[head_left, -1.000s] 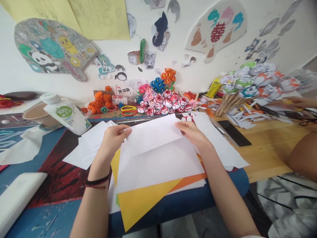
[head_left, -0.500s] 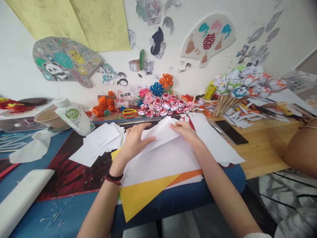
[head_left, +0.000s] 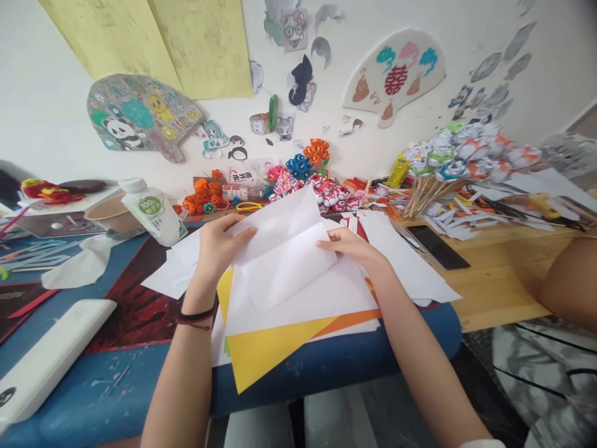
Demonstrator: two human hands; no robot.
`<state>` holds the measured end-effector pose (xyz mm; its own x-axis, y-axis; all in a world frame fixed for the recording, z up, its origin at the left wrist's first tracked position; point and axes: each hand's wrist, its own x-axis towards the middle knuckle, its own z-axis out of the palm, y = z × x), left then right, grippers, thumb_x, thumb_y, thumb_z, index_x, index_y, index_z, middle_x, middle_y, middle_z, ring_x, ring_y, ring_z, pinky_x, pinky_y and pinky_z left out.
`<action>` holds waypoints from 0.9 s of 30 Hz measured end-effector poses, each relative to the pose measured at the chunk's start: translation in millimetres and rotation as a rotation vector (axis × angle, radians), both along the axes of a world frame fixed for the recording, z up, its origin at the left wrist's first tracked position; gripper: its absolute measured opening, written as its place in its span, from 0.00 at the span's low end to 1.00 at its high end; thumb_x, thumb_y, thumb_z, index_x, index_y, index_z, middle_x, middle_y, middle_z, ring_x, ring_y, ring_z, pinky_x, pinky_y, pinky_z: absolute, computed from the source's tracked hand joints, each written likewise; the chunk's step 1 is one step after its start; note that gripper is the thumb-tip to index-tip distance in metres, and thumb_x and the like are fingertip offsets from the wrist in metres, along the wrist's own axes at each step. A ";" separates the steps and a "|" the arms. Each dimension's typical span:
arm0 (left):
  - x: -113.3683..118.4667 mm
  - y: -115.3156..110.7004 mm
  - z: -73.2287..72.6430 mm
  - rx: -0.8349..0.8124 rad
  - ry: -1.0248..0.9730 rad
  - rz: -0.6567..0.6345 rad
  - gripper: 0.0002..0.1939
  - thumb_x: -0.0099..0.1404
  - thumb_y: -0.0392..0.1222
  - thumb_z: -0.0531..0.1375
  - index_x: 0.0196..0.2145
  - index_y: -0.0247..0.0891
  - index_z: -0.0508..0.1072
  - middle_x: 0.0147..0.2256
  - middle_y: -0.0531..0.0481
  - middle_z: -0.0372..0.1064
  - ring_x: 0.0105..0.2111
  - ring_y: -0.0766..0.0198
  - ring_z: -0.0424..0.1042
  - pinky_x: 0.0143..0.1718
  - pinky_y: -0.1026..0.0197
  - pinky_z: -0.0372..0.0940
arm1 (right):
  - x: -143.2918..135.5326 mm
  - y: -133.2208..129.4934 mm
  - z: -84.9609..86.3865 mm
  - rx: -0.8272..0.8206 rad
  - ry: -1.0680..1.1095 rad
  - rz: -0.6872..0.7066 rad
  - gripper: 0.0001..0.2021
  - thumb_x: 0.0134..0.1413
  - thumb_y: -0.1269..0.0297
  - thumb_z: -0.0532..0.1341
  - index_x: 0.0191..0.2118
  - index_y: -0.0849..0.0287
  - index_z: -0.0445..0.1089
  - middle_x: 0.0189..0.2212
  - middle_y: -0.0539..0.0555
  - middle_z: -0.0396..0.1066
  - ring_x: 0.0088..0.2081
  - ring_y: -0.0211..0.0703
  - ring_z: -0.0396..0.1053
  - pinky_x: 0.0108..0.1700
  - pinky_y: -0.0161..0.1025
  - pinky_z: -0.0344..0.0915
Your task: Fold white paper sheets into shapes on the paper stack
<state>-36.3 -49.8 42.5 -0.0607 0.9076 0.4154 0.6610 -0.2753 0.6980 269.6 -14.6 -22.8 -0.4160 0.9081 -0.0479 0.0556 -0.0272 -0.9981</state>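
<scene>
Between my two hands is a folded white sheet of paper (head_left: 282, 227), partly opened out, with one flap standing up at the back. My left hand (head_left: 220, 244) grips its left edge, thumb on top and fingers behind. On the other side, my right hand (head_left: 351, 244) pinches the right end of the front flap between thumb and fingers. Under the sheet lies a stack of paper: white on top, then a yellow sheet (head_left: 263, 351) and an orange sheet (head_left: 347, 322) showing at the near edge. Loose white papers (head_left: 165, 274) lie left of my left hand.
A white bottle (head_left: 153, 214) and a paper bowl (head_left: 112, 219) stand at the back left. Paper flowers on sticks (head_left: 426, 193), a dark phone (head_left: 438, 247) and paper scraps lie to the right. A long white case (head_left: 65, 354) is at the front left. Another person's arm (head_left: 571, 280) is at the right edge.
The folded sheet has been opened further, its back flap now raised higher. My left hand has moved left and closed on the edge. My right hand keeps its pinch in nearly the same spot.
</scene>
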 end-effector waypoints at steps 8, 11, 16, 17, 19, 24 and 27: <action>-12.3 4.0 -2.4 -0.236 -0.302 -0.085 0.26 0.49 0.60 0.68 0.37 0.34 0.79 0.27 0.48 0.75 0.23 0.65 0.69 0.21 0.67 0.59 | -15.0 -9.7 5.1 -0.035 0.085 0.051 0.21 0.43 0.51 0.72 0.40 0.62 0.77 0.35 0.56 0.79 0.35 0.46 0.75 0.38 0.39 0.69; -21.1 13.1 -7.0 -0.293 -0.323 -0.061 0.28 0.51 0.61 0.67 0.39 0.34 0.78 0.25 0.49 0.74 0.20 0.65 0.68 0.19 0.66 0.57 | -18.7 -11.0 4.2 -0.044 0.127 0.005 0.20 0.43 0.49 0.71 0.36 0.61 0.77 0.32 0.54 0.79 0.30 0.43 0.74 0.33 0.37 0.68; -16.3 16.5 -3.2 -0.081 0.159 0.067 0.17 0.59 0.52 0.64 0.41 0.39 0.78 0.35 0.44 0.78 0.34 0.52 0.75 0.36 0.55 0.66 | -23.8 -11.2 4.6 -0.055 0.122 -0.090 0.19 0.44 0.47 0.70 0.30 0.62 0.76 0.27 0.53 0.77 0.25 0.41 0.72 0.28 0.35 0.65; -7.6 13.0 -0.9 0.051 0.300 0.123 0.15 0.60 0.48 0.63 0.43 0.40 0.77 0.41 0.42 0.78 0.40 0.49 0.75 0.44 0.50 0.65 | -25.1 -10.9 4.5 -0.055 0.128 -0.119 0.20 0.44 0.47 0.70 0.30 0.62 0.76 0.28 0.54 0.77 0.25 0.42 0.72 0.28 0.36 0.65; 16.3 3.2 2.2 0.271 0.542 0.091 0.16 0.66 0.41 0.57 0.51 0.40 0.73 0.53 0.39 0.72 0.53 0.44 0.68 0.56 0.41 0.55 | -27.9 -10.2 4.6 -0.047 0.158 -0.154 0.20 0.43 0.47 0.70 0.31 0.61 0.76 0.29 0.54 0.78 0.27 0.43 0.73 0.29 0.36 0.66; 65.3 -12.5 -10.4 0.357 0.756 -0.321 0.29 0.68 0.52 0.57 0.62 0.38 0.62 0.65 0.38 0.56 0.63 0.44 0.57 0.63 0.42 0.45 | -30.6 -11.5 7.5 -0.035 0.202 -0.166 0.20 0.44 0.47 0.70 0.35 0.60 0.78 0.30 0.54 0.78 0.27 0.44 0.73 0.30 0.37 0.67; 64.0 -9.4 -24.5 0.294 0.669 -0.340 0.36 0.66 0.59 0.56 0.65 0.38 0.56 0.64 0.36 0.57 0.63 0.45 0.57 0.64 0.42 0.43 | -29.2 -14.2 11.0 -0.027 0.192 -0.142 0.20 0.43 0.48 0.71 0.35 0.61 0.77 0.31 0.55 0.78 0.29 0.45 0.74 0.31 0.38 0.68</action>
